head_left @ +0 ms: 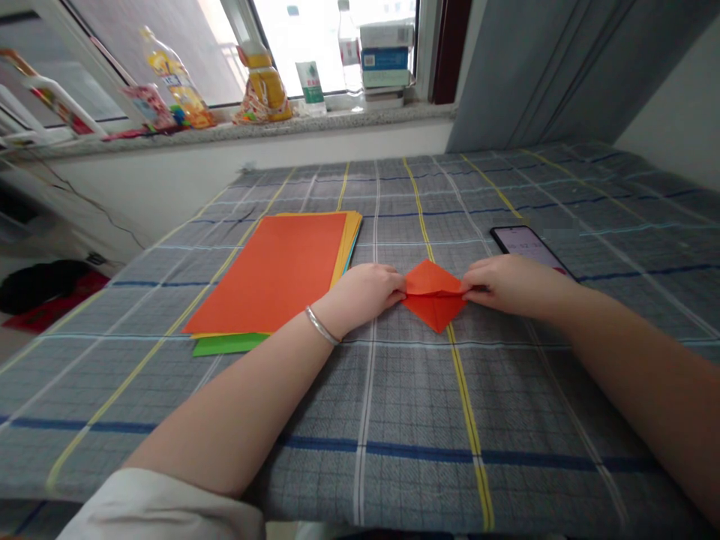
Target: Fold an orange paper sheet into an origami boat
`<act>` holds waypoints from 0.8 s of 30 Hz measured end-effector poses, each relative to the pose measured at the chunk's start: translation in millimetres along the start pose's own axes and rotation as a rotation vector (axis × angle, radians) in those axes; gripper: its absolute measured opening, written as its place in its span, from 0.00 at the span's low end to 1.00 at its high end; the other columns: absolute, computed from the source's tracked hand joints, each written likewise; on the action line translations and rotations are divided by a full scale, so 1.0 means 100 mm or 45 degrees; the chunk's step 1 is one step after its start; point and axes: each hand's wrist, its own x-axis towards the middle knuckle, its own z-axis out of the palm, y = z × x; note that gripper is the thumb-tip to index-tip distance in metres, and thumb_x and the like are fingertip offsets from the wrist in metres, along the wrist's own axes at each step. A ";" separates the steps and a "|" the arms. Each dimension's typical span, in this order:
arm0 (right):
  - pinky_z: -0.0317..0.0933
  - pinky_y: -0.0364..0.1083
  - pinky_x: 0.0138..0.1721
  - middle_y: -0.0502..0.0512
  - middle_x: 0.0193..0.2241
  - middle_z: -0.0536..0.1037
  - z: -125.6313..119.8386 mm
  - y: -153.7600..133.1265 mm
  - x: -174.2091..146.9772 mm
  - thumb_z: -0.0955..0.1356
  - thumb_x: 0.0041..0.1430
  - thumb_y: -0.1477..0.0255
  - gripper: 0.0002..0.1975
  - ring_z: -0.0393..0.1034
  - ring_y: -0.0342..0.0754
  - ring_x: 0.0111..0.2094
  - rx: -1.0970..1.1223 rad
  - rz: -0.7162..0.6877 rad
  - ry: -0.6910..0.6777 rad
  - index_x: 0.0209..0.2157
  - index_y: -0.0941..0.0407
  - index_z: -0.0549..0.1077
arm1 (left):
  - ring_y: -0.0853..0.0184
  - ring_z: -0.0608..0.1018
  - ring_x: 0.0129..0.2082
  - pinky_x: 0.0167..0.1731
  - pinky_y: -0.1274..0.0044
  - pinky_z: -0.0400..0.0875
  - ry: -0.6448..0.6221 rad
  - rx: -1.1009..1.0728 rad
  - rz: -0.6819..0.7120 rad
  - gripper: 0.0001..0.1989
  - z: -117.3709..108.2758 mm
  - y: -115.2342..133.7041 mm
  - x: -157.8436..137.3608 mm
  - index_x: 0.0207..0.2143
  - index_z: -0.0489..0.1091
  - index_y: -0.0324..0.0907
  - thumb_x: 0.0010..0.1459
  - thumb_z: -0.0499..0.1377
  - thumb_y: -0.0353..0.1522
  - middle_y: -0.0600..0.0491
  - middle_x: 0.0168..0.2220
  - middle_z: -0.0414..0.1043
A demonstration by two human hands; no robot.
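Observation:
A folded orange-red paper [432, 279] in a diamond shape lies on the checked cloth, with a crease or slit running across its middle. My left hand [374, 291] pinches its left corner, fingers closed; a silver bangle [322, 325] circles that wrist. At the opposite corner my right hand [498, 283] grips the paper between thumb and fingers. Left of my left hand lies a stack of coloured paper [275, 270], orange-red on top, with yellow, blue and green edges showing. A phone [526, 244] with its screen lit lies just beyond my right hand, which partly hides it.
The grey checked cloth [225, 450] covers the surface in front of me. Along the back, a windowsill [337, 118] bears bottles, a yellow container [267, 86], a cup [311, 86] and stacked boxes [385, 58]. A grey curtain [540, 75] hangs at the right.

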 end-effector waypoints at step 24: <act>0.65 0.46 0.35 0.54 0.34 0.79 0.08 -0.04 0.04 0.68 0.57 0.67 0.11 0.72 0.48 0.33 0.369 0.159 0.036 0.41 0.53 0.79 | 0.67 0.75 0.34 0.36 0.76 0.69 0.056 -0.368 -0.178 0.10 0.10 0.05 0.00 0.40 0.75 0.40 0.63 0.54 0.30 0.52 0.34 0.74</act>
